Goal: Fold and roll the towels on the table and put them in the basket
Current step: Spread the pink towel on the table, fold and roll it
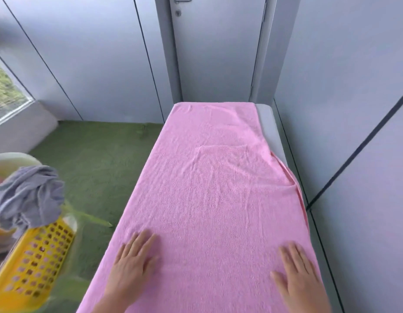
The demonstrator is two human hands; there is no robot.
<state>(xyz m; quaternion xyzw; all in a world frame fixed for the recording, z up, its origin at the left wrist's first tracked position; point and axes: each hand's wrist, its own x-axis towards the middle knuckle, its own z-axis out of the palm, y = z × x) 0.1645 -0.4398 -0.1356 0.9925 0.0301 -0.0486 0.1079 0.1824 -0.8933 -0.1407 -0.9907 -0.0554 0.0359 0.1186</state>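
Pink terry towel (pixel 218 188) is spread flat over nearly the whole table (pixel 266 123), with its long axis running straight away from the person toward the door (pixel 218 53). Both hands are on the near short end. The left hand (pixel 132 263) is by the near-left corner and the right hand (pixel 295 274) by the near-right one. Fingers are straight and a bit spread, palms pressing on the cloth, not pinching or holding anything.

So the towel's full length lies ahead of both hands, and they're about equally close to that near edge. My guess is a lengthwise fold comes next, meaning 1 long side goes across to the other. The right edge looks rumpled halfway up, so it might need tidying first.

Yellow basket (pixel 35 263) sits off to the left beside the table, nearer the left hand, with a grey towel (pixel 28 195) draped over its rim.
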